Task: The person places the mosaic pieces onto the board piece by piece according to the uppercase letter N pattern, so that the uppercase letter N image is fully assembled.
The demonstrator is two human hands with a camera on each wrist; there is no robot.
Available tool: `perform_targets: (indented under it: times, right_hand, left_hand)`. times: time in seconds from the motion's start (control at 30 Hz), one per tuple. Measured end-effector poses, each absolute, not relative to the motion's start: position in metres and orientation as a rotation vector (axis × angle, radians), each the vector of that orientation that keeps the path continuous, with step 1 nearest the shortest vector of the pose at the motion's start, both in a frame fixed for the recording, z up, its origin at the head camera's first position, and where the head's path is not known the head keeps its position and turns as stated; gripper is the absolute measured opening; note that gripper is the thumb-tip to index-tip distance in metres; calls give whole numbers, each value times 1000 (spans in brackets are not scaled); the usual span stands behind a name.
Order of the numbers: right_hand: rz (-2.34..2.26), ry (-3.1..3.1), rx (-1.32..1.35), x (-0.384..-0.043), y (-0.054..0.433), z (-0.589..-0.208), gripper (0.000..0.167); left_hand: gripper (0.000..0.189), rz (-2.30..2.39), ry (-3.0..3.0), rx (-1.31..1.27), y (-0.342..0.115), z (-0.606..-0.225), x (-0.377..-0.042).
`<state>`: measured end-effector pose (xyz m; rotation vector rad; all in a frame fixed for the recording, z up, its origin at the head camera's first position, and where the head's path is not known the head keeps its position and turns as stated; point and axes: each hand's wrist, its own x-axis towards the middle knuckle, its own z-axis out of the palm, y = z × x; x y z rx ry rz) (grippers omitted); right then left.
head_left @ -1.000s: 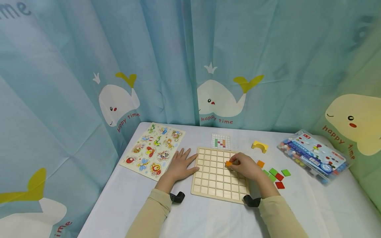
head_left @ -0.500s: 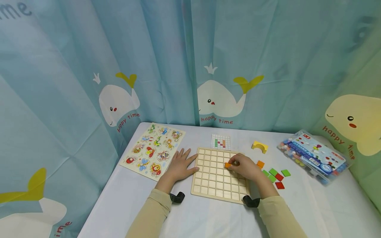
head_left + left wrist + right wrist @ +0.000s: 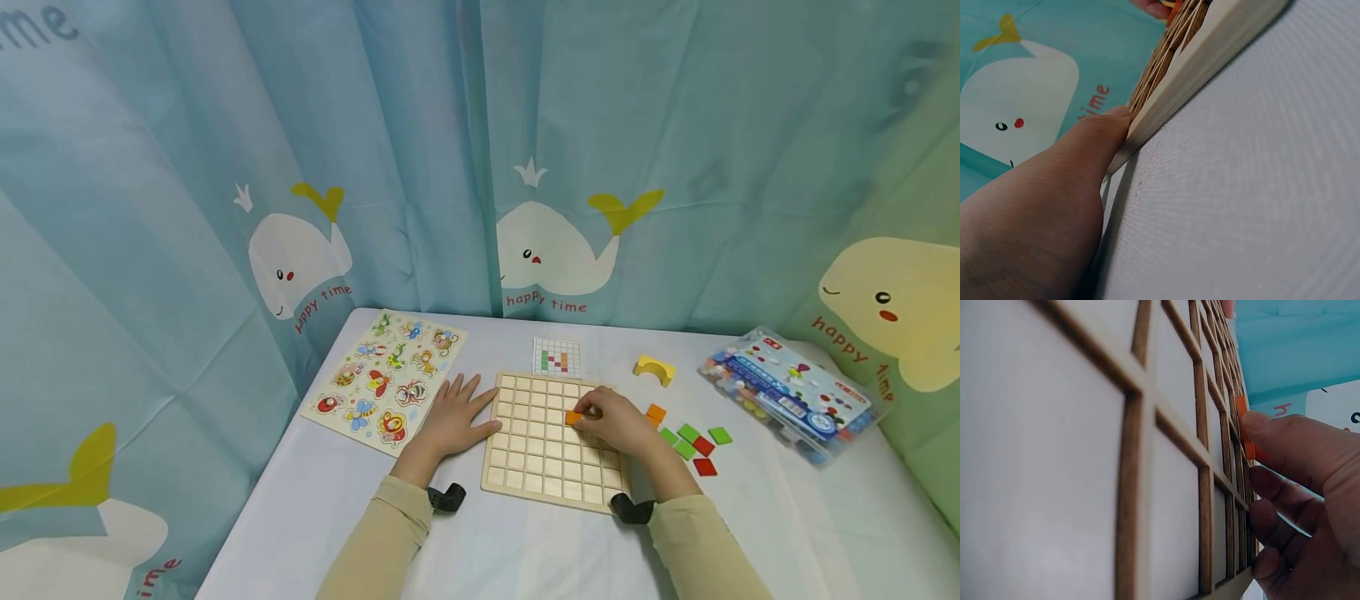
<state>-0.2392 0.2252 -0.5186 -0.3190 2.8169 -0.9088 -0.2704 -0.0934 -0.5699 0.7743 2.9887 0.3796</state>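
Observation:
A wooden grid board (image 3: 528, 433) with square cells lies on the table. My right hand (image 3: 618, 421) is over its right half and pinches an orange square tile (image 3: 573, 418) between thumb and fingers. In the right wrist view the orange tile (image 3: 1244, 428) stands at the grid ridges, tilted against the thumb tip; whether it sits in a cell I cannot tell. My left hand (image 3: 453, 418) lies with fingers spread at the board's left edge. In the left wrist view its thumb touches the side of the wooden board (image 3: 1191, 78).
Loose green tiles (image 3: 687, 432), red tiles (image 3: 705, 467) and orange tiles (image 3: 656, 413) lie right of the board. Behind it are a pattern card (image 3: 557, 357) and a yellow arch block (image 3: 655, 369). An insect puzzle board (image 3: 386, 379) is left; a clear box (image 3: 791, 392) is far right.
The orange tile in my right hand has shifted slightly left and downward in the head view and looks flatter to the board. My left hand has stayed where it was.

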Motion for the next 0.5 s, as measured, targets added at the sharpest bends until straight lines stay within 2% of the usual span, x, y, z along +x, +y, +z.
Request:
perform_targets:
  times: [0.5]
  right_hand:
    - [-932, 2838, -349, -239, 224, -519, 12]
  left_hand:
    - [71, 389, 2978, 772, -93, -570, -271]
